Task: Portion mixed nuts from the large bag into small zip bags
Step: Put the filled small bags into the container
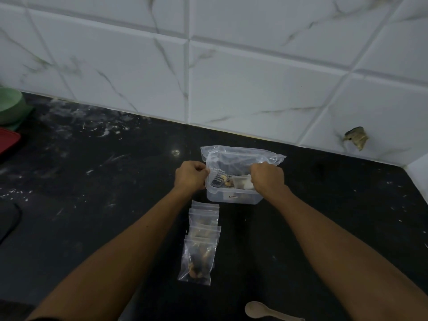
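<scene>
A large clear zip bag [240, 158] with mixed nuts and a dark label stands inside a clear plastic tub [234, 198] on the black counter. My left hand [191, 176] pinches the bag's left edge. My right hand [268, 178] grips the bag's right side, fingers curled over it. Just in front of the tub lie several small zip bags [201, 242] in an overlapping row, with nuts inside.
A beige spoon [257, 310] lies at the near edge, right of centre. A green bowl [10, 105] and a red lid [8, 141] sit at the far left. The tiled wall [231, 77] runs behind the tub and turns a corner at the right.
</scene>
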